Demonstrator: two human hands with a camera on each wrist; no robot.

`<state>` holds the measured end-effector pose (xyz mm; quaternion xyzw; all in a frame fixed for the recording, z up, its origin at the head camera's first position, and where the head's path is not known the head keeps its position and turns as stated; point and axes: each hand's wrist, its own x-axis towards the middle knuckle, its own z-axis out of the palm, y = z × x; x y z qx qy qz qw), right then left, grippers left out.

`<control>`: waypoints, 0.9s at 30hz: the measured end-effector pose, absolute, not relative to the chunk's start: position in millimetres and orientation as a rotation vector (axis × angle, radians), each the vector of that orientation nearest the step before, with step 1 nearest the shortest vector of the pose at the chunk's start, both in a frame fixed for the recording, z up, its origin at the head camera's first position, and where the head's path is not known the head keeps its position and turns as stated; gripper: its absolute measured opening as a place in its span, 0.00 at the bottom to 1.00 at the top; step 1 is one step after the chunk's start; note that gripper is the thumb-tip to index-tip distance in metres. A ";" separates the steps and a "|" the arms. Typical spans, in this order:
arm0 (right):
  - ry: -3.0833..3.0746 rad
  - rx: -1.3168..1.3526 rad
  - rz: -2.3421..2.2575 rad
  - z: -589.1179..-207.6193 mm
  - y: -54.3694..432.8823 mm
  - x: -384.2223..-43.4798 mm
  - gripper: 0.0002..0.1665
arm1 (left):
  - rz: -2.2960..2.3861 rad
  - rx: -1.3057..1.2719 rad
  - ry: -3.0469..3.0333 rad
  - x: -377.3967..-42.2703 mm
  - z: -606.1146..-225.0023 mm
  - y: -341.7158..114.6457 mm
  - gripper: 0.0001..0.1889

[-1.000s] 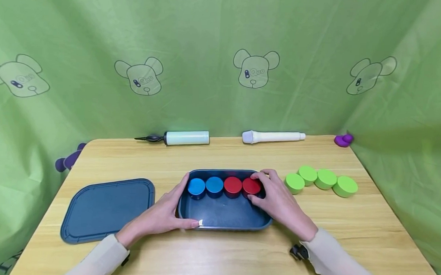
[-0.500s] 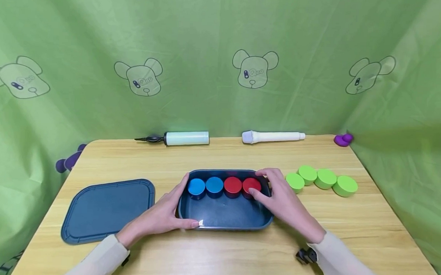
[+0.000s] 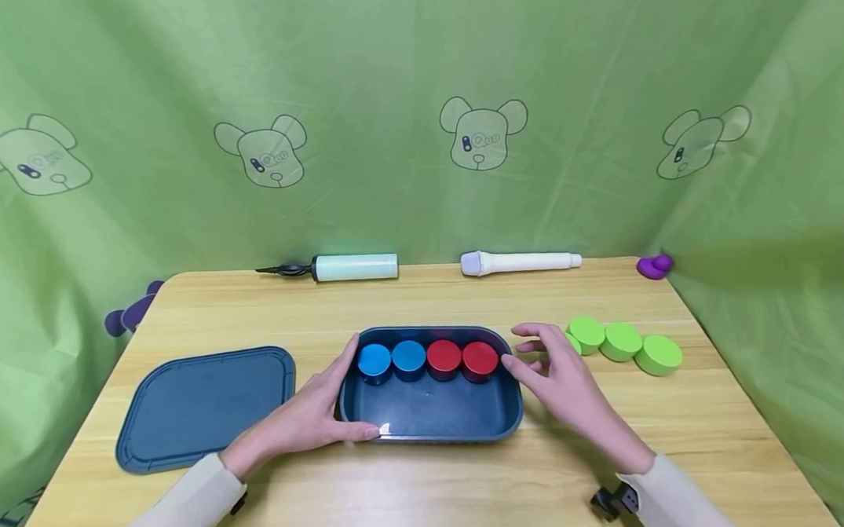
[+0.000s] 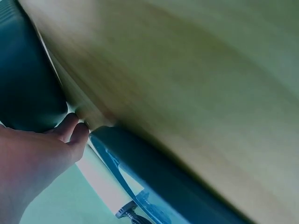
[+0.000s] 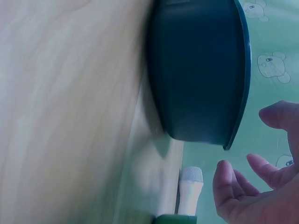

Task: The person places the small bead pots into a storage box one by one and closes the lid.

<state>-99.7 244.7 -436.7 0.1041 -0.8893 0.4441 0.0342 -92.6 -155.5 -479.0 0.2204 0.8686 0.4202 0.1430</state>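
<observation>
1. Sitting mid-bench (image 3: 411, 503), the dark-blue box (image 3: 429, 413) holds two blue cylinders (image 3: 374, 359) and two red cylinders (image 3: 480, 358) in a row.
2. The left hand (image 3: 305, 417) grips its left end; the right hand (image 3: 564, 380), fingers loosely parted, holds nothing just beyond its right wall.
3. Possible trouble: bumping the box could shift the row.
4. Green cylinders (image 3: 620, 342), one partly hidden behind the right hand, could be knocked.
5. Left, a flat lid (image 3: 204, 403); far edge, a pump (image 3: 356, 267) and microphone (image 3: 524, 262), clear of both hands.
</observation>
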 end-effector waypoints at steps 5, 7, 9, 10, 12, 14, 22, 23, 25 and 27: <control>-2.695 0.309 1.329 -436.9 257.1 -97.6 0.27 | 1.201 0.643 2.531 -92.3 -479.6 -154.9 0.70; -2.671 0.308 1.308 -436.7 262.8 -97.2 0.26 | 1.192 0.643 2.542 -92.3 -480.2 -154.8 0.70; -2.644 0.311 1.297 -436.5 268.8 -96.9 0.25 | 1.189 0.636 2.546 -92.2 -480.7 -154.8 0.69; -2.638 0.300 1.292 -436.5 272.2 -96.4 0.25 | 1.187 0.634 2.549 -92.2 -480.9 -154.8 0.69; -2.625 0.284 1.292 -436.1 278.4 -95.5 0.25 | 1.187 0.627 2.552 -92.0 -481.0 -154.7 0.69; -2.615 0.264 1.302 -436.4 284.4 -94.6 0.25 | 1.190 0.617 2.552 -91.5 -480.9 -154.6 0.69; -2.576 0.198 1.300 -439.0 305.5 -91.0 0.25 | 1.200 0.590 2.554 -90.1 -480.2 -153.8 0.70; -2.571 0.189 1.299 -439.8 308.1 -90.8 0.25 | 1.203 0.590 2.555 -90.2 -480.2 -153.5 0.70; -2.562 0.173 1.291 -440.6 313.0 -89.8 0.25 | 1.208 0.586 2.554 -90.1 -480.3 -153.0 0.70; -2.548 0.163 1.280 -441.1 318.0 -88.9 0.26 | 1.213 0.583 2.553 -89.9 -480.3 -152.2 0.70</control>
